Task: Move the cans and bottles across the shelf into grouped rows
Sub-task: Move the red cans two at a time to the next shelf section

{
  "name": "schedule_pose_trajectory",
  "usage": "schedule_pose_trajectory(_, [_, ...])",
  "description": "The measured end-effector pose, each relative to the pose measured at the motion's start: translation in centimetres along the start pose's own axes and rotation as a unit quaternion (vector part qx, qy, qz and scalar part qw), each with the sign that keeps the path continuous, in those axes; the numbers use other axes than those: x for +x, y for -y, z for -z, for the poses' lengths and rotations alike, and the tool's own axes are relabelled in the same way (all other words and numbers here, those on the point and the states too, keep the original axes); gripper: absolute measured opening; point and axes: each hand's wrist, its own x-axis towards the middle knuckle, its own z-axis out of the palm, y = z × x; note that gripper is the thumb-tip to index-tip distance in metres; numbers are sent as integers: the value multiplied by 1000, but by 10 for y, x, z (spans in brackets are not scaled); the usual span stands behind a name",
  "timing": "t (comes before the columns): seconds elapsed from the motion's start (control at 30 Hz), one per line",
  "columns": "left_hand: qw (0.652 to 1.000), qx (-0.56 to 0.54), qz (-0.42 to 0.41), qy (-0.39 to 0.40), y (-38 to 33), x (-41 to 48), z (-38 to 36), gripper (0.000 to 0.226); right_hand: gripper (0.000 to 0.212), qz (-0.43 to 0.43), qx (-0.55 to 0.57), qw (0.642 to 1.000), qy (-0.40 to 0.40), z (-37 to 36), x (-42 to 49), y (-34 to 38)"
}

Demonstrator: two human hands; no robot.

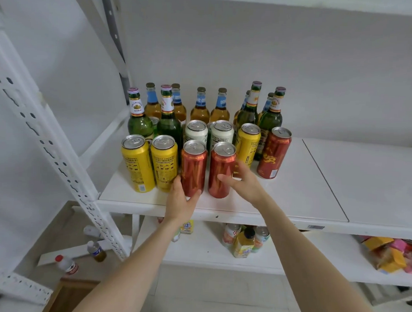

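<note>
Shelf (304,182); left grip (182,199) holds red can (193,169) (upright)

Open shelf board (363,180) right of the lone red can (274,153); cans (164,163) and bottles (200,109) crowd the left.

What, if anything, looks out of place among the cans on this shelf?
Nothing is tipped or spilled. One yellow can and one red can stand further back on the right, apart from the yellow pair and red pair in front.
</note>
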Motion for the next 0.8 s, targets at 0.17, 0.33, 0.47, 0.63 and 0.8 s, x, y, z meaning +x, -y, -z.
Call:
schedule_pose_trajectory(0.17, [999, -31, 26, 19, 6, 15, -6, 62, 64, 8, 87, 995, 44, -3, 17, -3])
schedule_pose_trajectory(0.33, [995, -75, 62, 18, 4, 23, -10, 71, 68, -4, 164, 985, 54, 3, 21, -13])
schedule_pose_trajectory(0.47, [992, -102, 73, 28, 2, 25, -8, 82, 68, -15, 190, 980, 55, 7, 17, -13])
schedule_pose_trajectory(0.63, [991, -96, 71, 54, 2, 18, 2, 97, 53, -53, 213, 975, 43, 11, 1, -8])
schedule_pose_trajectory(0.8, [987, -111, 84, 79, 1, -3, 18, 85, 49, -100, 247, 964, 10, 8, -19, -7])
